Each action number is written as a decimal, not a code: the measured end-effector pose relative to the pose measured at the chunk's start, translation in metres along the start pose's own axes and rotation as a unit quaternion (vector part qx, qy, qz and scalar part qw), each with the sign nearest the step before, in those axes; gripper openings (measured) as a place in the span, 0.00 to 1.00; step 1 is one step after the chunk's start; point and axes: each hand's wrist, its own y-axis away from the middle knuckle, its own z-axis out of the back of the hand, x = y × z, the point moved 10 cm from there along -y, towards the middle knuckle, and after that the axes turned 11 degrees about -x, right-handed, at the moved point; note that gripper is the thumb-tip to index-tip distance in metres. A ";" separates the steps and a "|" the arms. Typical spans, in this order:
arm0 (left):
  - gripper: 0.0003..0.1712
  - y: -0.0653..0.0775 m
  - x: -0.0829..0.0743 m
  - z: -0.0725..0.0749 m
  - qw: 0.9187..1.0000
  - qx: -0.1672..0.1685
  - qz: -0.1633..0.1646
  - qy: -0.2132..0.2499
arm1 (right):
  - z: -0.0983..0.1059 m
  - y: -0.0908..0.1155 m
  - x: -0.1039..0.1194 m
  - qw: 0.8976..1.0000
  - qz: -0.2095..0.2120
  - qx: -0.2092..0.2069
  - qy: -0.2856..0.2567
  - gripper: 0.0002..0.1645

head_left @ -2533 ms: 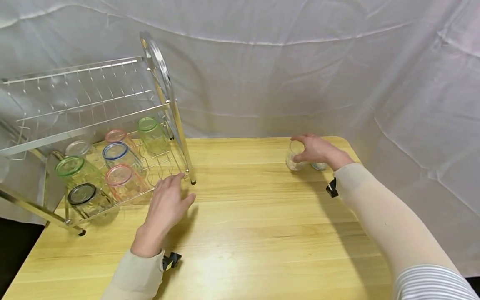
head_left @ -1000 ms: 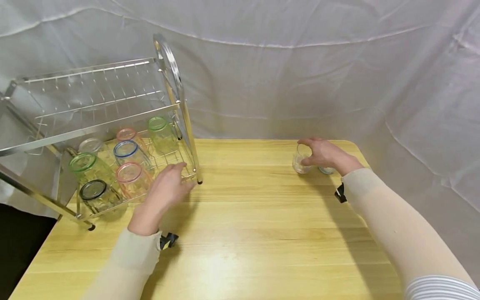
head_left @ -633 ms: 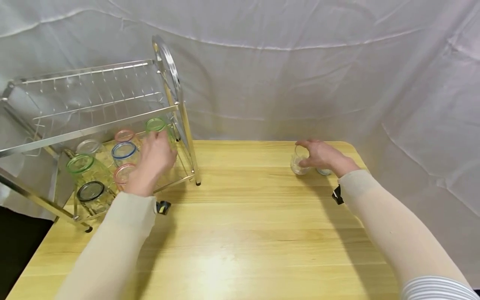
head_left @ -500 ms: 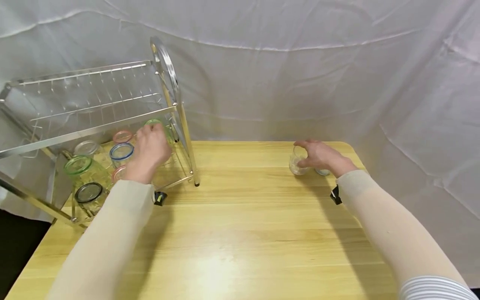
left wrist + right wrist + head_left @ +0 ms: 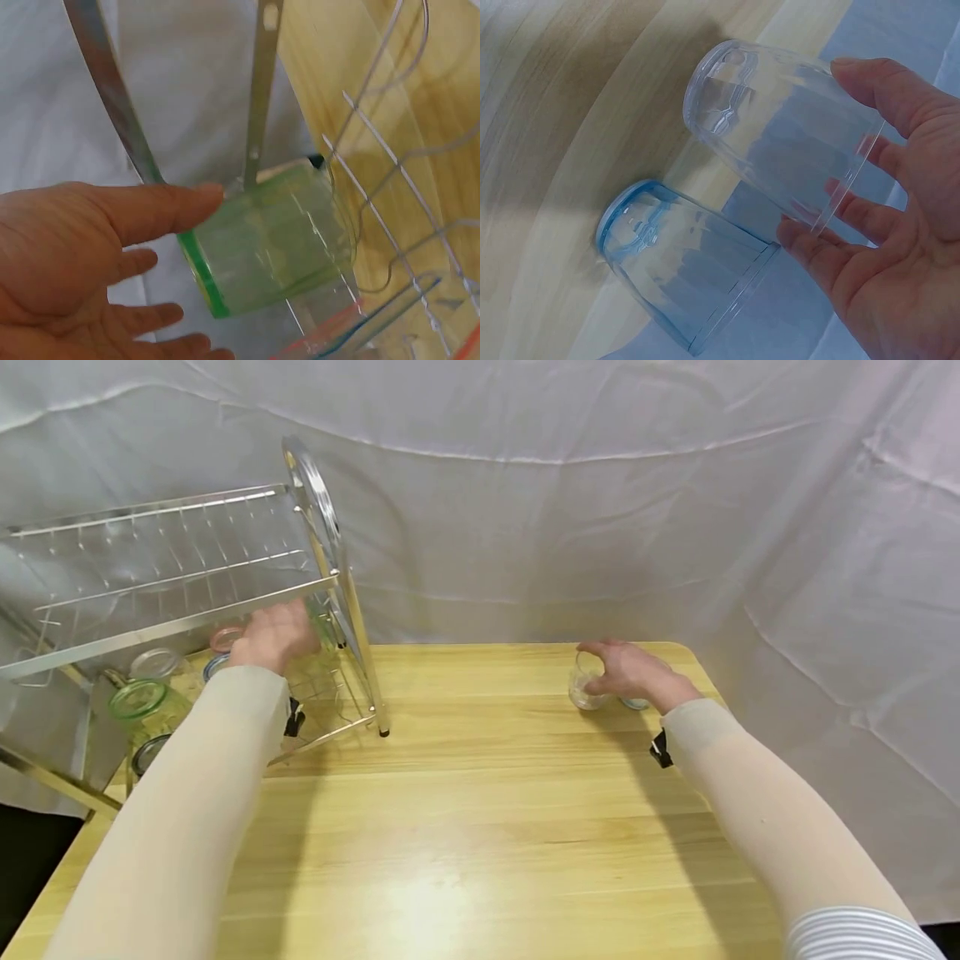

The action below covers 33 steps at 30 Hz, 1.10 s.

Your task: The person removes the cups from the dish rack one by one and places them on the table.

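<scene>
- The bench (image 5: 480, 827) is pale yellow wood with grain running across it, glare near 6 o'clock and a rounded corner towards 1 o'clock.
- A creased whitish cloth (image 5: 487, 527) hangs behind it, round from 10 to 3 o'clock; a dark patch (image 5: 26, 860) shows at 8.
- The metal rack (image 5: 165, 625) stands at 10 o'clock, its lower shelf holding glasses, including a pink-rimmed glass (image 5: 227, 639) and a dark-rimmed glass (image 5: 148, 752).
- The left grip (image 5: 273, 631) is inside the rack, thumb and fingers spread beside a green glass (image 5: 270, 247); I cannot tell whether they touch.
- The right grip (image 5: 630, 672) holds a clear glass (image 5: 787, 127) near its rim, at 2 o'clock on the bench.
- A light-blue glass (image 5: 682, 270) stands just beside it, towards 4 o'clock.
</scene>
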 end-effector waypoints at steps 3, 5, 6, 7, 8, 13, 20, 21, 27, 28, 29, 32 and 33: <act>0.27 -0.005 0.005 -0.002 1.000 0.015 0.010 0.012 | 0.000 0.000 0.001 1.000 0.001 0.000 0.000 0.49; 0.29 -0.007 0.006 -0.004 1.000 0.024 0.004 0.014 | -0.001 0.000 0.002 1.000 0.005 0.002 0.002 0.49; 0.31 -0.008 0.006 -0.006 0.999 0.031 0.001 0.013 | -0.001 0.000 0.002 1.000 0.006 0.002 0.002 0.49; 0.31 -0.008 0.006 -0.007 0.999 0.036 -0.001 0.013 | -0.002 0.000 0.003 1.000 0.008 0.002 0.003 0.49; 0.31 -0.008 0.006 -0.008 0.999 0.039 -0.003 0.013 | -0.002 0.000 0.004 1.000 0.011 0.002 0.004 0.49; 0.28 -0.007 0.007 -0.011 0.999 0.050 0.010 0.010 | -0.001 -0.001 0.005 1.000 0.018 -0.003 0.005 0.48; 0.27 -0.007 0.007 -0.008 0.999 0.027 0.020 0.003 | -0.002 -0.001 0.004 1.000 0.021 -0.007 0.004 0.49; 0.27 -0.007 0.007 -0.009 1.000 0.024 0.018 -0.001 | -0.002 -0.001 0.004 1.000 0.019 -0.007 0.003 0.49; 0.28 -0.012 0.007 -0.014 0.999 0.017 -0.004 -0.029 | -0.003 -0.002 0.003 1.000 0.011 -0.007 0.000 0.49; 0.28 -0.013 0.007 -0.015 0.999 0.017 -0.007 -0.031 | -0.003 -0.002 0.004 1.000 0.012 -0.007 0.001 0.49; 0.28 -0.014 0.007 -0.015 0.999 0.015 -0.008 -0.033 | -0.003 -0.002 0.004 1.000 0.012 -0.007 0.001 0.49; 0.28 -0.015 0.007 -0.015 0.999 0.009 -0.015 -0.038 | -0.003 -0.002 0.006 1.000 0.016 -0.006 0.001 0.49; 0.27 -0.015 0.008 -0.015 0.999 0.006 -0.017 -0.039 | -0.003 -0.002 0.007 1.000 0.016 -0.007 0.000 0.49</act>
